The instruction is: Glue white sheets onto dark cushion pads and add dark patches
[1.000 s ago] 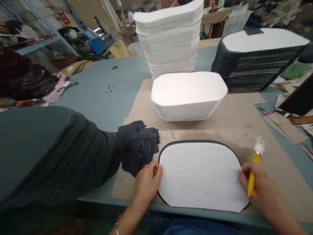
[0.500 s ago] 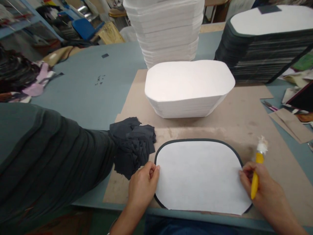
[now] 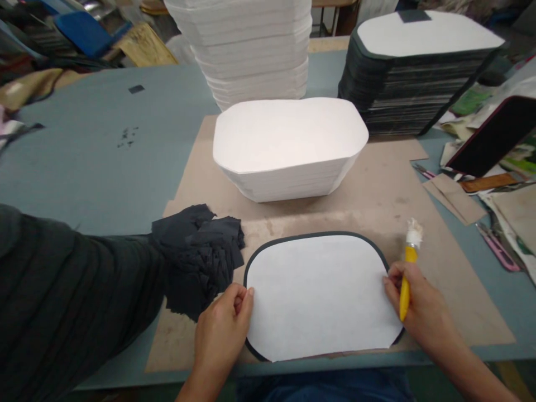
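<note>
A white rounded sheet [image 3: 318, 296] lies over a slightly larger dark piece [image 3: 310, 237], whose edge shows as a dark border along the top and sides. My left hand [image 3: 224, 321] is closed, thumb and fingers pinching the left edge of these layers. At the right edge, my right hand [image 3: 419, 301] is closed too, its fingertips on the sheet's rim. A glue brush [image 3: 408, 279] with a yellow handle is held in that same hand, its whitish bristles pointing away from me. Left of the sheet sits a heap of dark fabric pieces [image 3: 196, 257].
Brown cardboard [image 3: 452, 301] covers part of the blue-green table [image 3: 92, 184]. Behind the sheet stand a low white stack [image 3: 288, 139], a tall white stack [image 3: 251, 50] and a dark-sided stack [image 3: 402, 89]. Pink-handled snips [image 3: 498, 248] and a phone-like dark slab [image 3: 494, 137] lie right.
The camera has turned to the right, so the scene sits further left and more of the right side shows. Both hands stay at the sheet's edges, and the brush remains in my right hand.
</note>
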Available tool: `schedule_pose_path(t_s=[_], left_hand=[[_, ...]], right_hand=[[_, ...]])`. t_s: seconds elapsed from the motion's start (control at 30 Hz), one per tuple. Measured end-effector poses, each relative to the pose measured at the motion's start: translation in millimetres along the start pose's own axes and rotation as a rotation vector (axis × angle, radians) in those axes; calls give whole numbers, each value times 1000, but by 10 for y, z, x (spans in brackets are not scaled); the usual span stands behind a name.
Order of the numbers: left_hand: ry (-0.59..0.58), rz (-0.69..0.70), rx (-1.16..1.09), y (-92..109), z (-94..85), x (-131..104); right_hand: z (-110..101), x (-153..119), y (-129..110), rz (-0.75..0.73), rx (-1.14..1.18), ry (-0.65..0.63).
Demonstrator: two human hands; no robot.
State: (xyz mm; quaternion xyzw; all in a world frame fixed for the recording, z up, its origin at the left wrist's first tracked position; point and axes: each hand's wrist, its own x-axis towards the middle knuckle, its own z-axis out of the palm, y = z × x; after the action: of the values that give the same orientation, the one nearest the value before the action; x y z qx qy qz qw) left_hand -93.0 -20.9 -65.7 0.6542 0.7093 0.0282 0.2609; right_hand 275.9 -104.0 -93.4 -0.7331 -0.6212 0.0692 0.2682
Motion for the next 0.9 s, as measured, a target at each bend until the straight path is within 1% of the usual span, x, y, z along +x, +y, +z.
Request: schedule_pose_path(t_s=[0.1, 0.17, 0.23, 0.3, 0.37, 0.43, 0.5, 0.53, 0.6, 0.67, 0.7, 0.8, 0.87, 0.9], left_hand=[[-2, 17, 54, 36, -3, -11], [13, 30, 154, 74, -4, -35], [89, 62, 283, 94, -6, -59], [221, 184, 373, 88, -9, -70], [332, 371, 409, 83, -11, -65], [390, 508, 402, 139, 4, -54], [428, 592, 350, 291, 60, -47], [432, 636, 321, 396, 108, -46], [385, 723, 282, 620, 237, -44], [309, 757, 278, 790, 383, -39], [277, 753, 278, 840, 450, -34], [232, 731, 272, 861, 584, -14], [231, 729, 264, 830, 610, -3], [238, 730, 258, 818, 608, 0]], right_hand=[[11, 10, -25, -18, -24, -2], [17, 4, -35, -10, -101, -38], [12, -12, -25, -21, -229, -72], [-8, -30, 11, -97, -324, -84], [-35, -36, 52, -205, -348, -89], [-53, -13, 47, -271, -353, -99], [-37, 44, -46, -293, -334, -84], [-8, 83, -126, -311, -297, -74], [97, 168, -318, -380, -178, -69], [252, 239, -484, -452, -68, -84], [335, 262, -535, -471, -36, -91], [540, 270, -559, -461, -8, -95], [588, 244, -522, -438, 11, -101], [575, 231, -507, -424, 28, -104]])
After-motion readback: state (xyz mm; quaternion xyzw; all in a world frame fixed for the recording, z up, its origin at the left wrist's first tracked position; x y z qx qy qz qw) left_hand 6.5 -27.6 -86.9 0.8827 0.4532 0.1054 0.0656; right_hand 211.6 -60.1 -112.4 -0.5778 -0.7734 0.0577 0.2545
